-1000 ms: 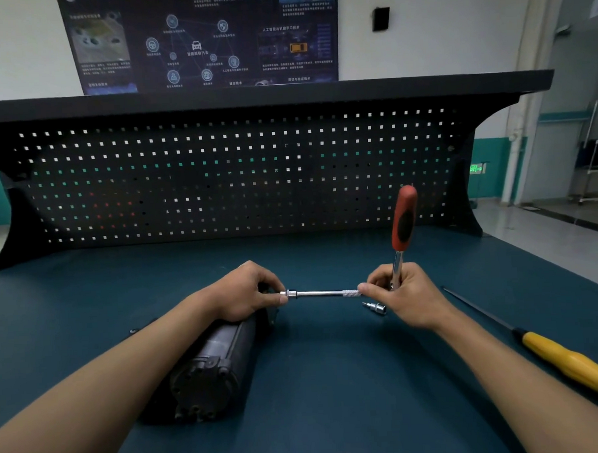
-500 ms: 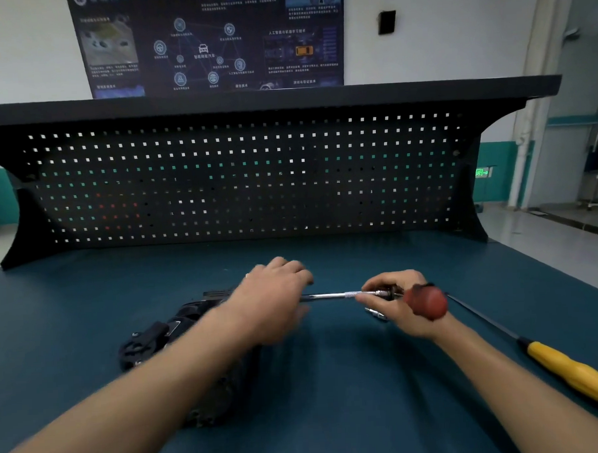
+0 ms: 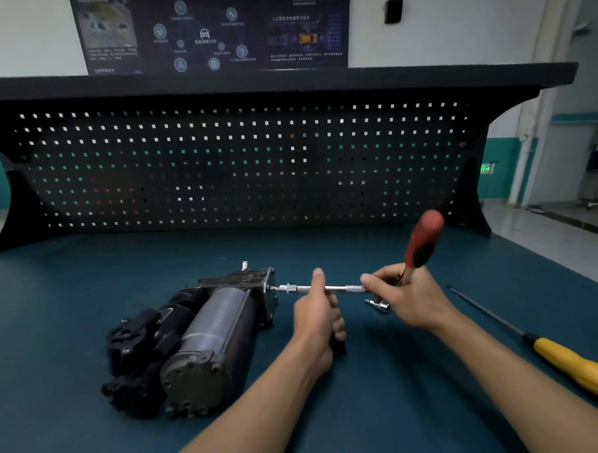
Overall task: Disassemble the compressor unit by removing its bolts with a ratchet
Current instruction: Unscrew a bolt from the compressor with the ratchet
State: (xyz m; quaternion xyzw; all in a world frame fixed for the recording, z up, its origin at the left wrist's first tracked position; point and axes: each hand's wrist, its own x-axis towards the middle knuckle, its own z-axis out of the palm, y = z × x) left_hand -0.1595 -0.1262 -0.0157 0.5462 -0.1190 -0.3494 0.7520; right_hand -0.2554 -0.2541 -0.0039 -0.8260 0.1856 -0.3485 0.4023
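Compressor lies on the surface, just left of both your hands. Your left hand curls its fingers round the extension, whose tip meets the compressor's end plate. Your right hand grips the ratchet at its head, red handle tilted up. 1 socket lies under that hand. Poster writing is too blurred to read.

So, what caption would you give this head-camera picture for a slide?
A person's left hand steadies the extension bar against the compressor while the right hand holds the red-handled ratchet.
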